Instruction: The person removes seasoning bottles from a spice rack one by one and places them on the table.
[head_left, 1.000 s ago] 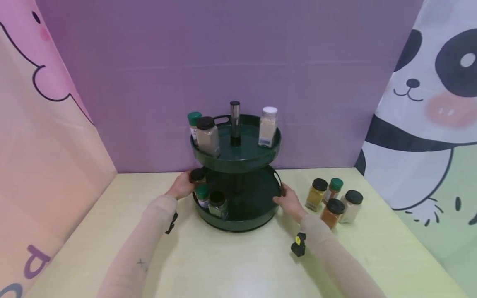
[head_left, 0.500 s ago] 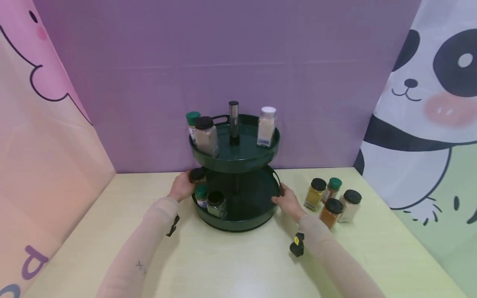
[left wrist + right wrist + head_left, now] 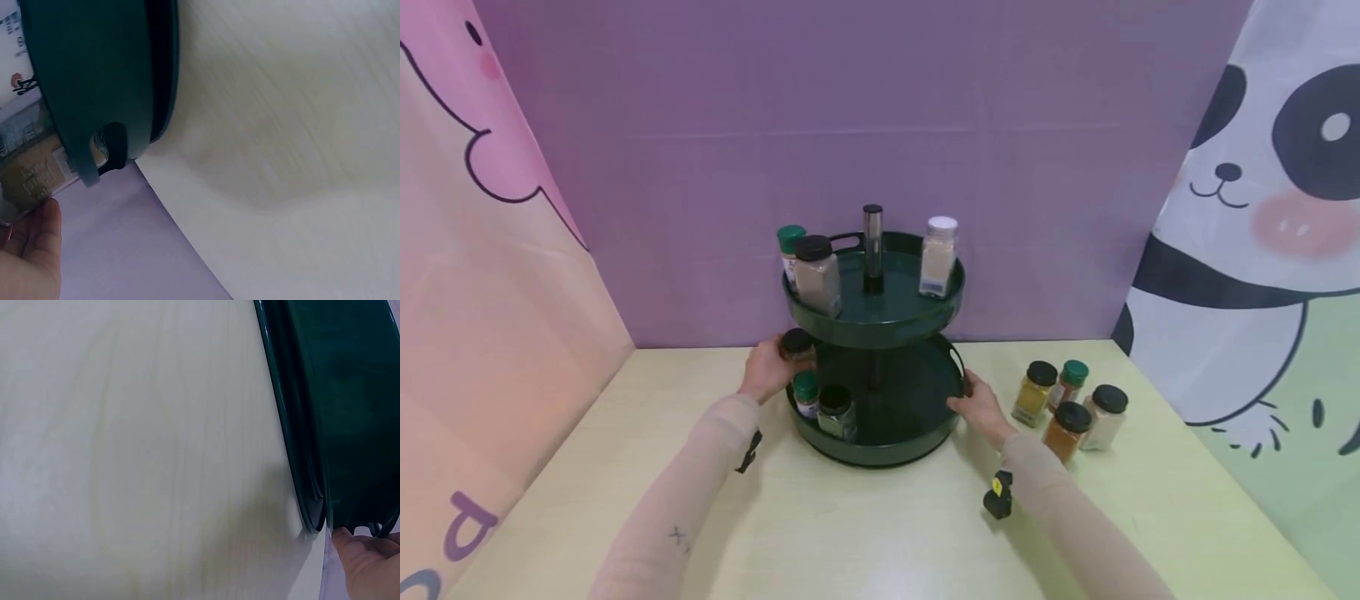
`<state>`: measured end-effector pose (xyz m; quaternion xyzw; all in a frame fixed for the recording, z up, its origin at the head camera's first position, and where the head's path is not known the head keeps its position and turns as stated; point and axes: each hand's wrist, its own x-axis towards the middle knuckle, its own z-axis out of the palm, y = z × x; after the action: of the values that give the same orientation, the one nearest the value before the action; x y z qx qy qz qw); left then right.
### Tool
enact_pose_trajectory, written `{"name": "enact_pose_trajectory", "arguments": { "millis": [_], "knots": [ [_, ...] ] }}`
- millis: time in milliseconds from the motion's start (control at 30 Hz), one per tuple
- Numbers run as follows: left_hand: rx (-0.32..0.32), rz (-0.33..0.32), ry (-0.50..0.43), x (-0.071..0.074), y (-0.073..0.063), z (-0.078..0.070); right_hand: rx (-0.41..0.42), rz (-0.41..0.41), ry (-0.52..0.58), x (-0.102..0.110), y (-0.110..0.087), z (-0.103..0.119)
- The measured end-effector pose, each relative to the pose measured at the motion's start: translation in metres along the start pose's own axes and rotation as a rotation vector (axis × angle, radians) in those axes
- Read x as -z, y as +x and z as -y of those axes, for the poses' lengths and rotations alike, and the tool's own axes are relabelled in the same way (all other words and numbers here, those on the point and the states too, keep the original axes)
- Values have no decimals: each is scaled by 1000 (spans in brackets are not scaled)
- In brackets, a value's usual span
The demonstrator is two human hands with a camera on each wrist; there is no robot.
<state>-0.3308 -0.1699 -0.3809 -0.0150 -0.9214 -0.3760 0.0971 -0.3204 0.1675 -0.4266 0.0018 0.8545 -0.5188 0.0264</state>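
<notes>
A dark green two-tier turntable rack (image 3: 880,454) stands on the table. At the left of its lower tier, my left hand (image 3: 765,369) grips a spice jar (image 3: 801,360) with a black lid. In the left wrist view, the fingers (image 3: 49,228) lie against the clear jar (image 3: 37,165) beside the tray's handle cutout. My right hand (image 3: 981,407) holds the lower tray's right rim at the handle, thumb inside. In the right wrist view, the right hand (image 3: 372,565) is partly cut off by the frame. A green-lidded jar (image 3: 806,396) and a black-lidded jar (image 3: 837,414) stand in the lower tier.
On the upper tier are a green-lidded jar (image 3: 789,250), a large black-lidded jar (image 3: 817,279) and a white-lidded jar (image 3: 937,258). Several more jars, one of them yellow (image 3: 1033,396), stand on the table (image 3: 880,533) to the right. A purple wall (image 3: 700,208) rises behind.
My left hand has lifted the black-lidded spice jar slightly, so its lid sits higher in view. The right hand stays on the rim.
</notes>
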Motion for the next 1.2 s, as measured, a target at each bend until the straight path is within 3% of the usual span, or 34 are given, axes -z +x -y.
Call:
{"name": "enact_pose_trajectory", "arguments": {
  "millis": [733,1067,1200],
  "knots": [
    [23,-87,-101,16,-2,-15,-11,3,11,0,-2,1],
    [77,-79,-134,23,-4,-14,-4,5,23,1,-1,-2],
    [71,-95,-131,27,-5,-11,2,5,18,0,0,-2]
  ]
}}
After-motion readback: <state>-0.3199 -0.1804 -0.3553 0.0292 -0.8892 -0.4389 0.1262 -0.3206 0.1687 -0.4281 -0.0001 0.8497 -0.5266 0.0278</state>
